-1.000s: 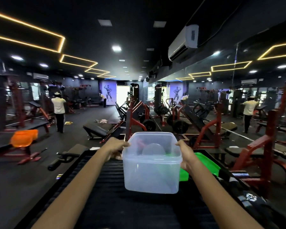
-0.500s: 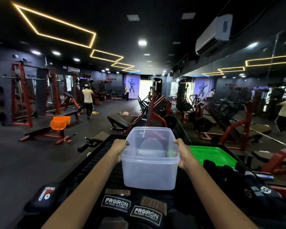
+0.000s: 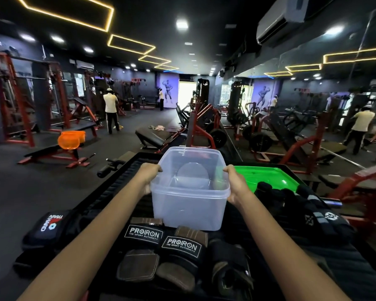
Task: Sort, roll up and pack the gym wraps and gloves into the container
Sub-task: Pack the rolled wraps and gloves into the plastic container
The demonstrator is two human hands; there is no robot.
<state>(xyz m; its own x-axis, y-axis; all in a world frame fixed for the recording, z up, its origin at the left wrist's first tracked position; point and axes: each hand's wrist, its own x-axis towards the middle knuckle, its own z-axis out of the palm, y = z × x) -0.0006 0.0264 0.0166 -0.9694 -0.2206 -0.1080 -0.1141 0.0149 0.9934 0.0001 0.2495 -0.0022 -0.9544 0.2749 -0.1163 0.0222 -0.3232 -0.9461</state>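
clear container, green lid, blk gloves

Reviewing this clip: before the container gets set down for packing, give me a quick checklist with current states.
1. Container held at both sides by left hand and right hand: ok.
2. Container open, lid off: ok.
3. Container free of gear: ok.
4. PROIRON gloves within reach, just below the container: ok.
5. Dark wraps rolled up: cannot tell.
6. Green lid close by for closing: ok.
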